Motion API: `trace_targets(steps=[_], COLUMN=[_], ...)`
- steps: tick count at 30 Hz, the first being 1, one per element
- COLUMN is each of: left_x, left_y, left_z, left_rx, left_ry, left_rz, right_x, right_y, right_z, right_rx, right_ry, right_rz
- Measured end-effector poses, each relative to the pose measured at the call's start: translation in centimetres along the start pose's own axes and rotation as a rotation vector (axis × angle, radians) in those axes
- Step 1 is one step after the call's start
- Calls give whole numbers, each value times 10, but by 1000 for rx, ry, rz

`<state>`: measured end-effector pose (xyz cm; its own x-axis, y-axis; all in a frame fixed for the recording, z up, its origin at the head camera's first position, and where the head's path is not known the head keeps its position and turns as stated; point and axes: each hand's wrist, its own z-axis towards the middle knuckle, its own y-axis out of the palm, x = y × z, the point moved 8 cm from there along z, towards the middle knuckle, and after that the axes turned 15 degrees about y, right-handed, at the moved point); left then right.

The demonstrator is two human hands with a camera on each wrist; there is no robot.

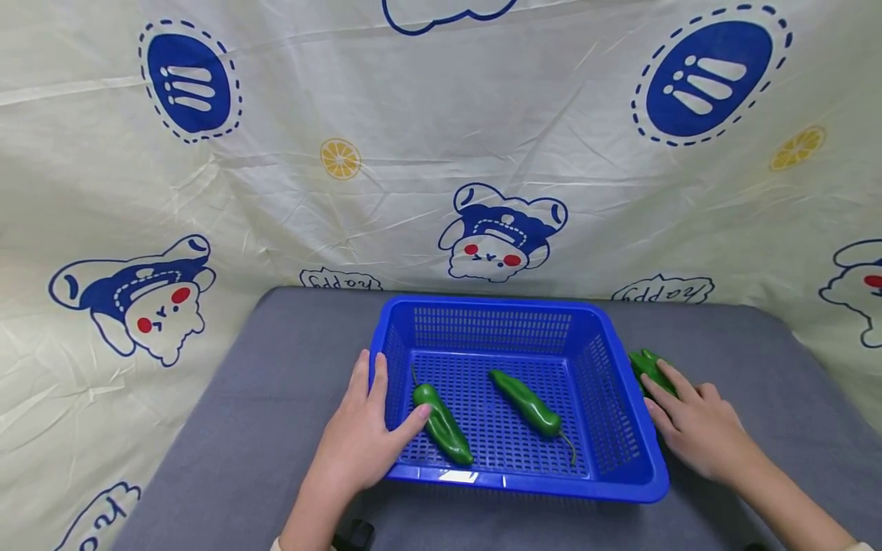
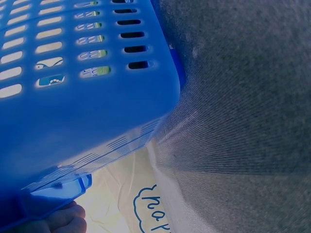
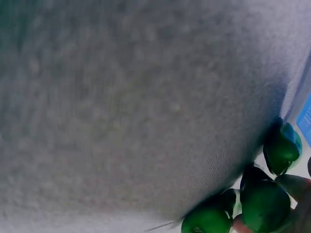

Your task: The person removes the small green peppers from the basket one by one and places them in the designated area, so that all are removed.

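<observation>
Thumb over the rim, my left hand (image 1: 361, 436) grips the left side of a blue plastic basket (image 1: 524, 491). In the left wrist view, its curled fingers (image 2: 73, 218) show by the basket rim. Two long green peppers lie in the basket: one pepper (image 1: 444, 428) beside my left thumb, another pepper (image 1: 529, 404) near the middle. To the right of the basket, my right hand (image 1: 703, 428) holds a green pepper (image 3: 265, 199) between its fingers, low at the cloth. Two more peppers sit close by, one pepper (image 3: 206, 221) and one pepper (image 3: 282, 148) in the right wrist view.
Grey cloth (image 1: 289, 367) covers the table under the basket. A pale printed curtain (image 1: 400, 222) hangs right behind the table's far edge. A small black object (image 1: 358, 533) lies at the near edge by my left wrist.
</observation>
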<state>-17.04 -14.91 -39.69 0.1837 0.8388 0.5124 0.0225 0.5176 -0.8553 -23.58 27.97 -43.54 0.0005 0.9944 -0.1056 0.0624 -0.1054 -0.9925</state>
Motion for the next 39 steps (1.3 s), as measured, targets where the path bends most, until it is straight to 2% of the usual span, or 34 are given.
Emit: trace_targets(steps=[4, 8, 11, 14, 17, 19, 23, 26, 33, 39], left_x=[0, 0, 0, 1, 0, 0, -2, -2, -3, -2], left_y=[1, 1, 2, 1, 1, 1, -1, -2, 0, 0], left_z=[1, 1, 1, 1, 1, 2, 2, 1, 1, 0], left_rx=[5, 2, -4, -5, -5, -8, -4, -5, -7, -8], left_ry=[11, 7, 4, 7, 7, 3, 4, 3, -7, -1], left_rz=[7, 9, 4, 1, 4, 2, 7, 3, -16, -31], right_x=[-5, -8, -13, -23, -42, -62, -111, -149, -220, -260], right_y=[4, -3, -19, -40, -67, -86, -113, -117, -96, -76], right_z=[-1, 0, 2, 1, -1, -4, -9, -13, -12, -11], right_rx=[-15, 27, 91, 143, 163, 167, 90, 2, -159, -218], right_ry=[20, 28, -1, -78, -158, -204, -303, -384, -560, -642], right_rz=[-62, -43, 73, 248, 378, 416, 399, 342, 239, 174])
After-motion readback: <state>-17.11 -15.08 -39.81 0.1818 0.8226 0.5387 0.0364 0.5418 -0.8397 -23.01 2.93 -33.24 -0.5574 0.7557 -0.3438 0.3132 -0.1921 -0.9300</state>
